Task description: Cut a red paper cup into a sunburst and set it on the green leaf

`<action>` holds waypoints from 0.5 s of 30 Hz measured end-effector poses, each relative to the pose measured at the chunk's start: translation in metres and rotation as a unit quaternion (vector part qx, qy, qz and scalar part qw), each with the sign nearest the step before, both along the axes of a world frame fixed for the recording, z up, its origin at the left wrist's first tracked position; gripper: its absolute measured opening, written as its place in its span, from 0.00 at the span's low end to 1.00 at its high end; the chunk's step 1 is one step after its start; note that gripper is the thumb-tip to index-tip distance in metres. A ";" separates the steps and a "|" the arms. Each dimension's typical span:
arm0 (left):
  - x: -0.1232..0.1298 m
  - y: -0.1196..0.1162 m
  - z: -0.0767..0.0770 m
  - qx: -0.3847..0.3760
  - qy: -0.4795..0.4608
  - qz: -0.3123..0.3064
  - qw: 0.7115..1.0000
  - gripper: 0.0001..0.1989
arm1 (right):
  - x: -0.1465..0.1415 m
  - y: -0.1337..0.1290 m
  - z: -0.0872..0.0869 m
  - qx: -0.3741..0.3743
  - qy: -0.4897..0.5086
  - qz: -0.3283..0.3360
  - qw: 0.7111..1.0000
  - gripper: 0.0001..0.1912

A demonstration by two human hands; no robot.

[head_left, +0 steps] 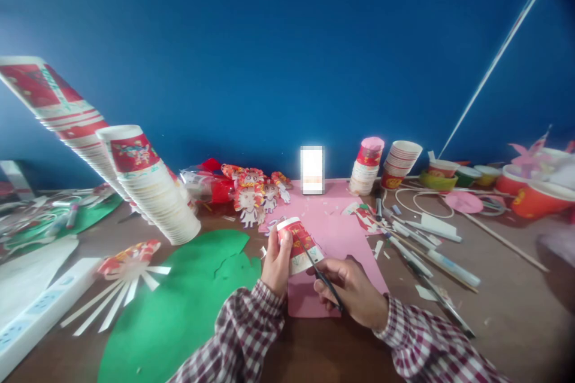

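One red-and-white paper cup (300, 246), tapered, tilted, held over one matte pink sheet (309, 306) on the brown surface (309, 350), left hand (276, 263) gripping the cup, right hand (353, 290) wrapped around one pair of dark-handled scissors (331, 292), blades at the cup, two tall leaning cup stacks (157, 197), two shorter stacks (366, 172)

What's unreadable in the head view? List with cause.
All head view:
- Paper cup: part of its side hidden by the left hand.
- Scissors: handle loops partly covered by the right hand; how far the blades cut in is too small to tell.
- Bright panel: contents lost to glare and pixelation.
- Power strip: cut off by the left edge.
- Orange bowl: blurred, at the right edge.
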State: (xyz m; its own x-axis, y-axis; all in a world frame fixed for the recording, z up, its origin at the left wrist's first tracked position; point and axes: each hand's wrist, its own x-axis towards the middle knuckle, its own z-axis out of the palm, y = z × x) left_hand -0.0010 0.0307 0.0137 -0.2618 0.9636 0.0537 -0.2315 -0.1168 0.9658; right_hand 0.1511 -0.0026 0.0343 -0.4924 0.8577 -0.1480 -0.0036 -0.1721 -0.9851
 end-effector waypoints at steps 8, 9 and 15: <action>-0.001 -0.001 0.000 -0.011 -0.011 -0.022 1.000 0.24 | 0.000 -0.002 0.001 0.023 -0.016 -0.001 1.000 0.15; -0.001 -0.001 0.000 -0.013 -0.012 -0.022 1.000 0.24 | 0.000 -0.002 0.001 0.025 -0.014 0.000 1.000 0.15; -0.001 -0.002 0.000 -0.017 -0.027 -0.030 0.999 0.24 | 0.000 -0.003 0.004 0.036 -0.031 -0.009 0.999 0.16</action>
